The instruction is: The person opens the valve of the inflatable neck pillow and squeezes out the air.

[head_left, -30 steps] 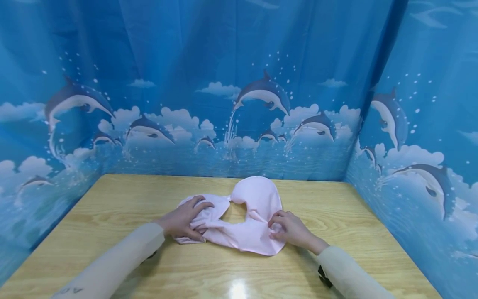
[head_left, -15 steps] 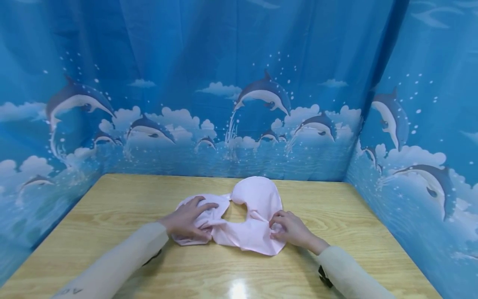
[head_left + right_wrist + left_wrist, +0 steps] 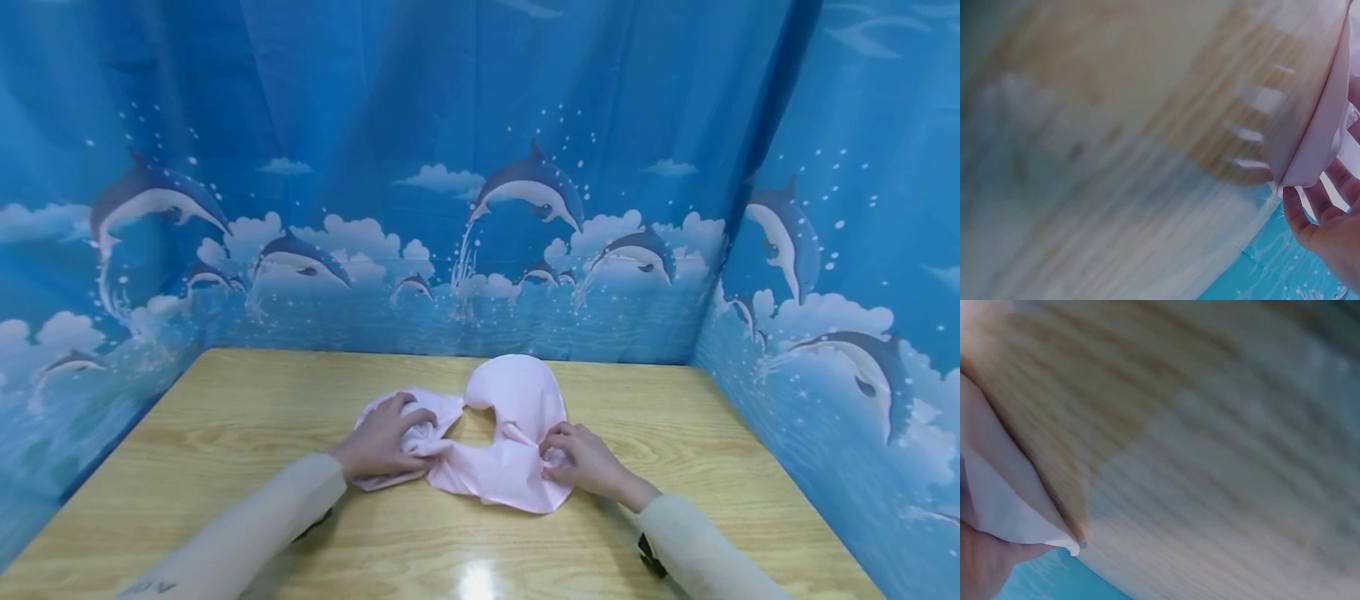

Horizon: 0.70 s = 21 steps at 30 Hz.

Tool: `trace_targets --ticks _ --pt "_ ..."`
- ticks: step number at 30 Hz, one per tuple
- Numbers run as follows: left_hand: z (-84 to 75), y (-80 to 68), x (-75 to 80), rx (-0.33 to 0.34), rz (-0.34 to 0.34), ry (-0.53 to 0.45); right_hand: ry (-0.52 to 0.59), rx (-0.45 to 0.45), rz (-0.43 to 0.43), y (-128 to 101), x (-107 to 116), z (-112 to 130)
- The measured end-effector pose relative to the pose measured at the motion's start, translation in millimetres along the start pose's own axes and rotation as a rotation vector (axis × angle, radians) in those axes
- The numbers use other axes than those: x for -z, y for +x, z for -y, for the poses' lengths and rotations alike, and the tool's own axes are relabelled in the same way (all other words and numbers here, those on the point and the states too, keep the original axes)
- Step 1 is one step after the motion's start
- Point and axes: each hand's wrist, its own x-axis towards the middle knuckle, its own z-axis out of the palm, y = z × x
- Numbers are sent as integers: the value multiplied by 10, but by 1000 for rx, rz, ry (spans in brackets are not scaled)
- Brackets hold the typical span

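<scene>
A pale pink, limp U-shaped cloth, which looks like a neck pillow cover [image 3: 517, 390], lies on the wooden table with a gap in its middle. My left hand [image 3: 381, 439] grips its bunched left lobe, fingers curled over the top and thumb at the near side. At the right edge, my right hand [image 3: 588, 462] pinches the fabric between thumb and fingers. The left wrist view catches a fold of the cover [image 3: 1013, 506] over part of the hand [image 3: 985, 565]. In the right wrist view, fingers [image 3: 1297, 215] touch the cover's edge [image 3: 1315, 147].
The wooden table [image 3: 645, 533] extends around the cover on all sides. A blue curtain [image 3: 360, 167] printed with dolphins hangs behind the table and along its sides. Light glares off the table's front.
My left hand has shifted slightly right and gathered the left lobe into a tighter bunch, its fingers more curled. The right hand stays in place on the right edge.
</scene>
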Motion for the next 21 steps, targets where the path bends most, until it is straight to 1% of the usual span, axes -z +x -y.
trace_targets --ticks 3,11,15,17,21 --pt "-12 0 9 -21 -2 3 3 0 -2 -2 -4 -7" --pt "-19 -12 6 -50 1 38 0 9 -11 -6 -15 -15" --pt "3 -16 -6 -51 7 61 -6 16 -15 -4 -16 -11" --pt "8 -17 1 -35 31 55 -8 17 -15 -3 -16 -9" --pt "-5 -21 60 21 118 -11 -10 15 -13 -6 -10 -4"
